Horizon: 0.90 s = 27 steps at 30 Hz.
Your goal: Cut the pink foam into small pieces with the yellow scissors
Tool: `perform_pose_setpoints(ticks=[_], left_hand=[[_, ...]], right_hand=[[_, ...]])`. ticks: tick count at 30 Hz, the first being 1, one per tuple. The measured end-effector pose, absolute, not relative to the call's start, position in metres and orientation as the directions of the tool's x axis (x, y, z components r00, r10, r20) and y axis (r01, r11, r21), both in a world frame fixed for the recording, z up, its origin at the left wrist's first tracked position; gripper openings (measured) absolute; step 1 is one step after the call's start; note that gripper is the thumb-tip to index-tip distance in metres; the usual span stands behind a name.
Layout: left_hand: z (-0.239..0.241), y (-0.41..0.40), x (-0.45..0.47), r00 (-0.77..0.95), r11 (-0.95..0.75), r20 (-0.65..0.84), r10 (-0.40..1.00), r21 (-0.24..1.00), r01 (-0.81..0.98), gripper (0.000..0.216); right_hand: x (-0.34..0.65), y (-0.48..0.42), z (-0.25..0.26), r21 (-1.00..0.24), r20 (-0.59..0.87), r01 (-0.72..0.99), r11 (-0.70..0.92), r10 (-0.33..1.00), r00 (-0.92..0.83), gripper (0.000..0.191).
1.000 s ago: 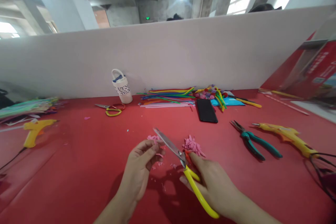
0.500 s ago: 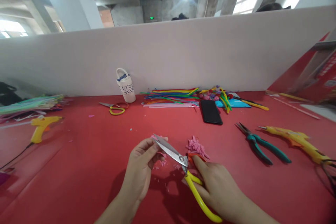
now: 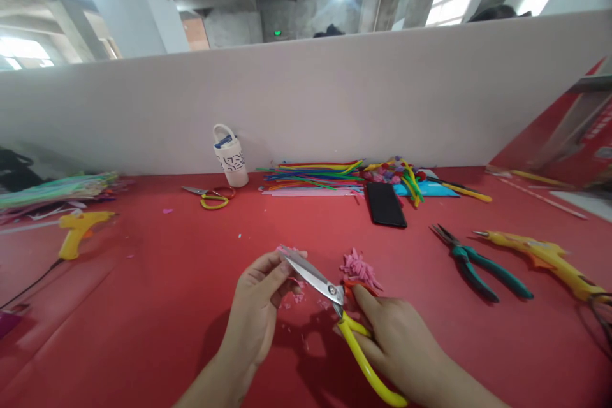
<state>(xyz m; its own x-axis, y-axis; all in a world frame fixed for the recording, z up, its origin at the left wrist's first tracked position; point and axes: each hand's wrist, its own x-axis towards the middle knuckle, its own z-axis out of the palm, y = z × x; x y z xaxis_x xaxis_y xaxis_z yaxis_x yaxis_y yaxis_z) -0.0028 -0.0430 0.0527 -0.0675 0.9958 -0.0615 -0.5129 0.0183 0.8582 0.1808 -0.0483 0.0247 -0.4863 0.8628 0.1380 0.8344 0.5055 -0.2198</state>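
- the left hand (image 3: 258, 290) pinches narrow, thumb against forefinger, apparently on a small pink piece (image 3: 298, 282) that is mostly hidden at the fingertips.
- the right hand (image 3: 399, 331) is wrapped around the handles of the scissors (image 3: 313, 275), whose blades reach across to the left fingertips; whether they touch skin, i cannot tell.
- so the nearest risk, i'd judge, is a nicked finger: a short piece leaves little room between blade and thumb.
- a loose pinch could also let the piece twist, giving a crooked cut or a drop.
- tiny scraps (image 3: 299, 298) lie beneath on the red counter (image 3: 157, 325); a dropped piece could get lost among them.
- the pink pile (image 3: 356, 268) sits just beyond the right hand; a knuckle swung forward could scatter it.
- farther right, pliers (image 3: 471, 261) and a glue gun (image 3: 530, 248) lie apart, little threat unless an elbow strays.
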Motion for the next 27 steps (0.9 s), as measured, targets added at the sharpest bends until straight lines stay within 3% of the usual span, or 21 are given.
perform_pose_setpoints(ticks=[20,22,24,27], left_hand=[[0.052,-0.043,-0.005,-0.071,0.016,-0.058,0.996,0.870,-0.493,0.008],[0.052,-0.042,-0.005,-0.064,0.019,-0.058,0.996,0.870,-0.493,0.008],[0.051,-0.042,-0.004,-0.039,0.040,-0.067,0.997,0.874,-0.484,0.008],[0.047,-0.045,0.002,0.049,0.124,-0.114,0.992,0.869,-0.480,0.005]], right_hand=[[0.183,-0.048,0.024,-0.219,0.170,0.860,0.461,0.886,-0.431,0.020],[0.181,-0.048,0.025,-0.321,0.145,0.844,0.429,0.903,-0.404,0.023],[0.179,-0.048,0.028,-0.502,0.104,0.781,0.372,0.922,-0.373,0.025],[0.175,-0.049,0.035,-0.796,0.047,0.556,0.239,0.941,-0.336,0.024]])
